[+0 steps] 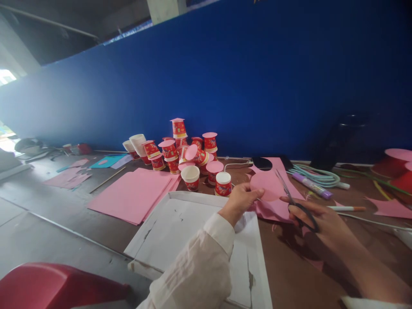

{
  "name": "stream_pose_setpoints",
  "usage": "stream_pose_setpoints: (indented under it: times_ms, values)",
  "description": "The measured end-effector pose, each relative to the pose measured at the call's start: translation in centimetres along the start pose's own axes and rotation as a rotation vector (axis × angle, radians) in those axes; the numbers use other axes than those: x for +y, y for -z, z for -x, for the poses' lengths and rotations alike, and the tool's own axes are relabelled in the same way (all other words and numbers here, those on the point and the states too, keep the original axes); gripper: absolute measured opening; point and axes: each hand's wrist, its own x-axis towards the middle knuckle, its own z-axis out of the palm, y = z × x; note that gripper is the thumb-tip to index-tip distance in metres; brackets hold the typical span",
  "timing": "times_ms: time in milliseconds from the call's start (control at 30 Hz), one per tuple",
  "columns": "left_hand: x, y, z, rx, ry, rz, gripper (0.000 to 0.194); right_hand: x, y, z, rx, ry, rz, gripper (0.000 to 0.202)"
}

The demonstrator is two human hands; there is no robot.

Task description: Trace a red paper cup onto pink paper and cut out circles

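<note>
My left hand (pixel 242 200) pinches the lower left edge of a round pink paper piece (pixel 268 183). In my right hand (pixel 313 216) are black-handled scissors (pixel 287 190), their blades pointing up and away, beside the right edge of the round piece. Beneath it lies a larger pink sheet (pixel 279 210) with cut-out edges. To the left, several red paper cups (pixel 168 151) are stacked and grouped, many with pink paper discs on them. One white-lidded cup (pixel 223 184) stands just beyond my left hand.
A white cardboard tray (pixel 193 223) lies under my left forearm. Pink sheets (pixel 131 193) are stacked left of it. On the right are a coiled cable (pixel 317 175), a purple glue stick (pixel 311 186) and a pencil (pixel 346 208). A blue partition (pixel 225 77) rises behind.
</note>
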Motion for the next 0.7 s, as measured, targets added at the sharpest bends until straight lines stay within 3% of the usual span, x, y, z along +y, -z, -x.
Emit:
stream_pose_setpoints:
  times_ms: [100,400,600,700]
  values:
    - [-0.11,0.03,-0.03,-0.006,-0.003,0.0,0.025,-0.04,0.11,0.04,-0.112,-0.052,-0.071,0.066]
    - [-0.6,0.26,-0.27,-0.018,-0.018,-0.014,0.032,-0.34,0.1,0.08,-0.091,-0.045,-0.092,0.064]
    - [-0.27,0.12,-0.02,-0.001,-0.001,-0.023,0.033,0.5,0.45,0.03,-0.112,0.092,-0.029,0.058]
    - [-0.11,0.1,0.03,-0.006,0.007,-0.011,0.034,0.23,0.53,0.14,-0.115,0.092,-0.007,0.057]
